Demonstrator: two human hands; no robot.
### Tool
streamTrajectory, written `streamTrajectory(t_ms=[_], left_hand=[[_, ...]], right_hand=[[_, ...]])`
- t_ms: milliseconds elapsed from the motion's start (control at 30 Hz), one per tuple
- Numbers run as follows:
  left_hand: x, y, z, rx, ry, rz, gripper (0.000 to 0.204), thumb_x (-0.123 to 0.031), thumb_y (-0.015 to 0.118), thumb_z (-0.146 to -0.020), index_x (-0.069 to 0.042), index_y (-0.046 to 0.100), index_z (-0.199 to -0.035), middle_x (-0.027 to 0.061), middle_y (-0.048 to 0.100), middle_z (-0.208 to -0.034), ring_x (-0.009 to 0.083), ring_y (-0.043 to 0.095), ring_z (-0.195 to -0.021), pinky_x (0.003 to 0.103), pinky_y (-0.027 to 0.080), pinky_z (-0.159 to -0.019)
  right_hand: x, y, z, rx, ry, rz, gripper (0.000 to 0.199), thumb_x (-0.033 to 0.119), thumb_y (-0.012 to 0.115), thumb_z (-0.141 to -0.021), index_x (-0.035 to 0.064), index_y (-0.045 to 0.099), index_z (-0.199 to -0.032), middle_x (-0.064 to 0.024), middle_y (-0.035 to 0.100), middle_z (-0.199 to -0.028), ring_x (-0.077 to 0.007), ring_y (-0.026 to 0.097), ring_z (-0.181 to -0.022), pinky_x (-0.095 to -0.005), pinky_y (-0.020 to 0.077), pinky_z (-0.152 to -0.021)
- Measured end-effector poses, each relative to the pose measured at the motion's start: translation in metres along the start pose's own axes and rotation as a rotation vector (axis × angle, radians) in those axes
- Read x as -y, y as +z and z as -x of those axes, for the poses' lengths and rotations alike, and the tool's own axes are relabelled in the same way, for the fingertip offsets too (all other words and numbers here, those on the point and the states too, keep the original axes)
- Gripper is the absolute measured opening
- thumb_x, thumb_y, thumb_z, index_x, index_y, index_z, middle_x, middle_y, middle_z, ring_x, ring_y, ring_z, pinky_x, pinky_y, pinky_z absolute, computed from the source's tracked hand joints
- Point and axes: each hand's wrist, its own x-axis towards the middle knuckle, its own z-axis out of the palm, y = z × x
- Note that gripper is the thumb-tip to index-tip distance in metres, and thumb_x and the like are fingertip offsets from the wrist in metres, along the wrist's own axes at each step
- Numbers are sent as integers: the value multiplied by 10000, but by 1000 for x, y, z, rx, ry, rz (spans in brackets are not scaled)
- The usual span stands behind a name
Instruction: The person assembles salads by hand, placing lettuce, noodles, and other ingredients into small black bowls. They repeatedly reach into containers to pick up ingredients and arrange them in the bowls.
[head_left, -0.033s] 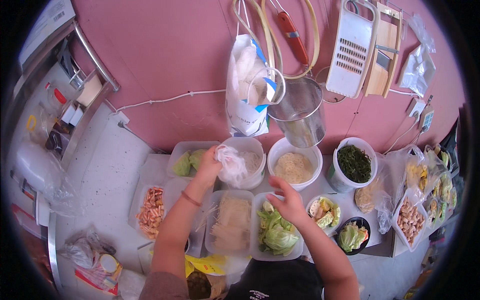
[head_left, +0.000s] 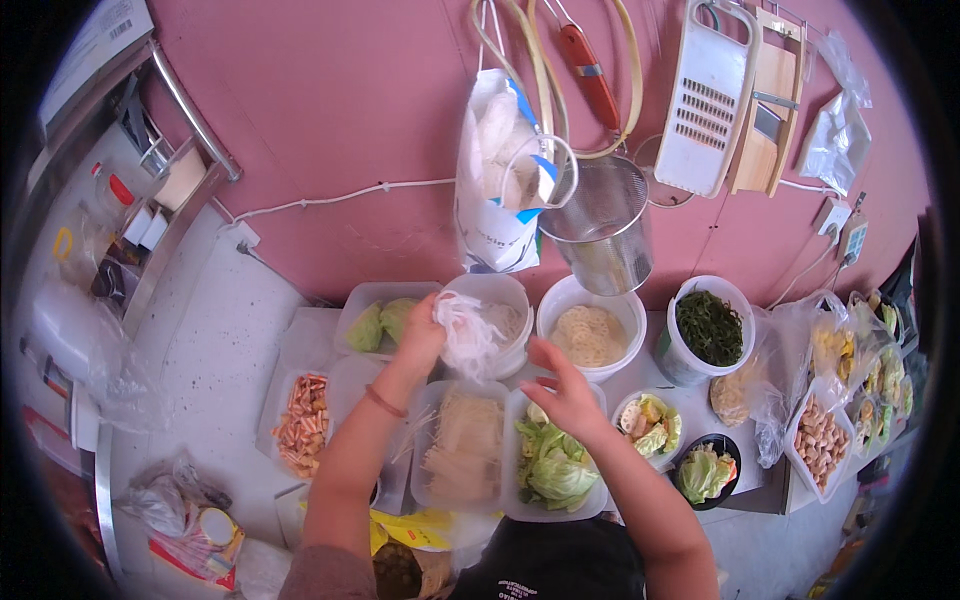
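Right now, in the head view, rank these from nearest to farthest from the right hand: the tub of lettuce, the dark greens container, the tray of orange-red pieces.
1. The tub of lettuce, just below the right hand, partly under it.
2. The dark greens container, off to the hand's right, near the wall.
3. The tray of orange-red pieces, far across on the left, beyond the left forearm.

Single head cam, fisheye, looks steeply down from above the person at a worktop (head_left: 250, 330) close below. Pink wall (head_left: 350, 110) fills 12 o'clock; forearms enter from 6. Edges bend, corners black. No 2nd view to overlap.
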Motion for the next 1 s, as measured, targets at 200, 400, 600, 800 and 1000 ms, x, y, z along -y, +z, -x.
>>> streamTrajectory(t_ms=[200,400,600,800,1000], left_hand=[[-23,26,42,-105,205,-258,175,-170,635,-849,-26,608,-945,41,623,-851,95,555,-760,268,462,-652],[-7,-5,51,169,25,81,247,-155,670,-825,-45,585,-1030,53,634,-901,138,606,-844,284,500,-715],[-36,-11,56,-83,-110,439,296,-273,613,-881,-33,543,-1041,50,620,-841,171,630,-782,321,536,-699],[-23,-12,56,117,-167,378,352,-322,491,-942,-26,541,-1124,83,598,-1049,133,596,-938,253,503,-722],[-49,-1,60,43,-82,644,350,24,521,-833,-46,520,-1175,80,597,-1041,113,595,-778,242,497,-618]], right_hand=[[37,66,-22,64,191,-574,485,61,620,-846,52,423,-1289,-90,555,-1133,-164,564,-1012,-308,487,-821],[13,68,-27,-180,262,-765,190,111,588,-874,17,564,-1038,-49,633,-893,-117,611,-734,-249,510,-643],[22,53,-21,-43,423,-1141,257,205,573,-893,38,525,-1083,-102,585,-1074,-176,582,-933,-366,510,-814],[27,64,-17,89,150,-986,355,190,590,-880,114,421,-1183,-79,532,-1120,-203,546,-1015,-402,480,-876],[2,48,-20,-93,198,-1101,235,76,586,-863,116,506,-1080,-48,601,-957,-154,594,-789,-285,505,-618]])
